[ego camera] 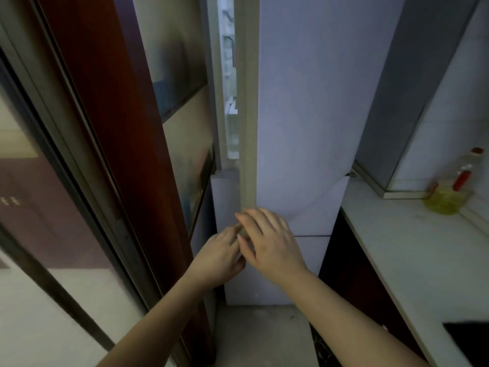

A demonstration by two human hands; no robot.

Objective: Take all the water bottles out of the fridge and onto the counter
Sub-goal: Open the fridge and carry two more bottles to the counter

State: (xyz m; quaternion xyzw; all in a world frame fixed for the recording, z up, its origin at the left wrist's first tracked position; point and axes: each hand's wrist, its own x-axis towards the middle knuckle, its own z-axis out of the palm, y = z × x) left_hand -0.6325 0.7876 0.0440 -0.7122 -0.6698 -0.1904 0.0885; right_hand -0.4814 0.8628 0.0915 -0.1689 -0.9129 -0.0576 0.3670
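The white fridge (304,102) stands straight ahead, its upper door ajar by a narrow gap (230,107). Through the gap I see only pale, blurred shelves; I cannot make out any water bottles. My left hand (219,254) reaches to the lower corner of the door's grey edge (248,141), its fingers curled at that edge. My right hand (270,239) lies over the left hand's fingertips, with its fingers fairly straight against the same corner. The white counter (423,247) runs along the right of the fridge.
An oil bottle with a red cap (456,189) stands at the counter's back. A dark hob (469,340) sits at the counter's near end. A red-brown door frame (127,128) with glass panels hems in the left side. The floor (259,335) before the fridge is narrow.
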